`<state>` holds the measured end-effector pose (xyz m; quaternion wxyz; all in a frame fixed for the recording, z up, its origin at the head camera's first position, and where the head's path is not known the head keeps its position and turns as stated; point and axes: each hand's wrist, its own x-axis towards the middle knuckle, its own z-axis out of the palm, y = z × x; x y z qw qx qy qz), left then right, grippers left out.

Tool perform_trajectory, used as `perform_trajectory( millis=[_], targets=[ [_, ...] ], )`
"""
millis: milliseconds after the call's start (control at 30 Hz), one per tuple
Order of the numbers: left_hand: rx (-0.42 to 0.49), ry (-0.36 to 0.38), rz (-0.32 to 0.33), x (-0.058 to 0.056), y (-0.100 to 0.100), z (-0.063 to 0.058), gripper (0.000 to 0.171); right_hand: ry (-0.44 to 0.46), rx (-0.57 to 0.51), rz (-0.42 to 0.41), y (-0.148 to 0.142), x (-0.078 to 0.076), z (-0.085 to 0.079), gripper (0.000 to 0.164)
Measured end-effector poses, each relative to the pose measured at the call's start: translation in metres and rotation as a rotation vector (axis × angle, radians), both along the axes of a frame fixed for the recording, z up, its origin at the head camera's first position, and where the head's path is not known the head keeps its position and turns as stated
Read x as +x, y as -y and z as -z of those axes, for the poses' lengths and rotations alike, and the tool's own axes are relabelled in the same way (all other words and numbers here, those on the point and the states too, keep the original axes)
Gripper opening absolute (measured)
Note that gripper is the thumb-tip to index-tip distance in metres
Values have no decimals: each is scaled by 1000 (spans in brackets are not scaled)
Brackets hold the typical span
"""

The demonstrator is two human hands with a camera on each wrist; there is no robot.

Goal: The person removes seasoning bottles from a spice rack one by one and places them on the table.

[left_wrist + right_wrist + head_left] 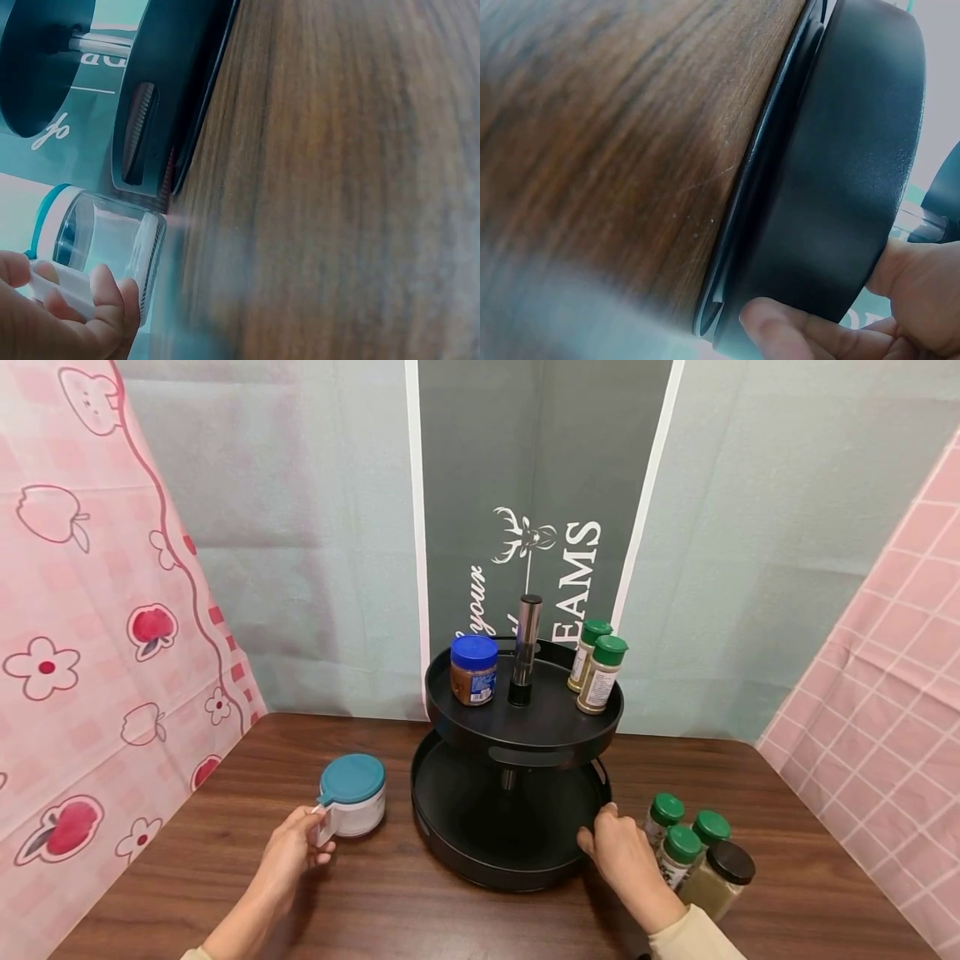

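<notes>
My left hand (292, 846) grips the white handle of a clear seasoning jar (363, 818) with a teal lid, left of a black two-tier turntable. In the left wrist view, the see-through jar body (112, 232) looks empty, and fingers curl around its handle (71, 287). The turntable's lower tray (480, 870) holds nothing. My right hand (622, 856) pinches the right side of that tray, thumb at the rim and fingers along the outer wall (840, 165) in the right wrist view.
On the upper tray (517, 739) stand a blue-lidded jar (474, 672) and two green-capped spice bottles (600, 681), around a metal post (527, 635). Right of my right hand cluster several green-capped bottles (678, 856) and a black-lidded jar (716, 885). Cloth hangs behind the wooden table (450, 927).
</notes>
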<state>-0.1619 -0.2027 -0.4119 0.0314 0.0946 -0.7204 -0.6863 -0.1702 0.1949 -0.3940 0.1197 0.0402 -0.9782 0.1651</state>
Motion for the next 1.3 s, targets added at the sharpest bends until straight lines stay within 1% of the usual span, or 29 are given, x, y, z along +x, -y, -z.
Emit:
perform_trajectory(
  millis=[100, 267, 333, 400, 433, 500, 567, 600, 700, 733, 800, 933, 1033, 1133, 1300],
  targets=[
    [12, 5, 9, 0, 0, 1, 22, 4, -4, 1, 0, 0, 0, 49],
    [11, 52, -4, 4, -3, -6, 21, -5, -19, -7, 0, 1, 0, 46],
    [4, 56, 0, 4, -3, -7, 22, -8, -33, -8, 0, 1, 0, 32],
    [-6, 55, 3, 3, -3, -7, 22, -5, -49, -5, -1, 1, 0, 14],
    [-11, 54, 6, 2, -3, -7, 22, -1, -55, -3, -1, 1, 0, 8],
    [-20, 53, 10, 2, -3, -7, 23, 15, -65, 3, -2, 1, 0, 15],
    [-18, 58, 6, 2, -5, -8, 22, 55, -75, 14, -3, 0, -1, 15],
    [-15, 62, 5, 3, -5, -9, 22, 87, -81, 26, -3, 0, -2, 24],
    [-5, 78, 7, 3, -6, -13, 22, 193, -106, 60, -5, -2, -6, 60],
    [-6, 85, 11, 4, -6, -13, 22, 233, -112, 73, -5, -3, -7, 67],
    [-17, 108, 21, 4, -4, -15, 23, 293, -127, 82, -6, -4, -8, 72],
    [-75, 157, 54, 7, 0, -17, 27, 351, -169, 72, -8, -6, -7, 75],
    [-121, 183, 82, 8, 3, -18, 27, 357, -194, 57, -9, -6, -6, 74],
    [-148, 196, 101, 7, 5, -18, 24, 340, -207, 38, -10, -6, -4, 68],
    [-172, 205, 112, 8, 10, -17, 25, 332, -294, 25, -10, -6, -2, 55]
  ],
)
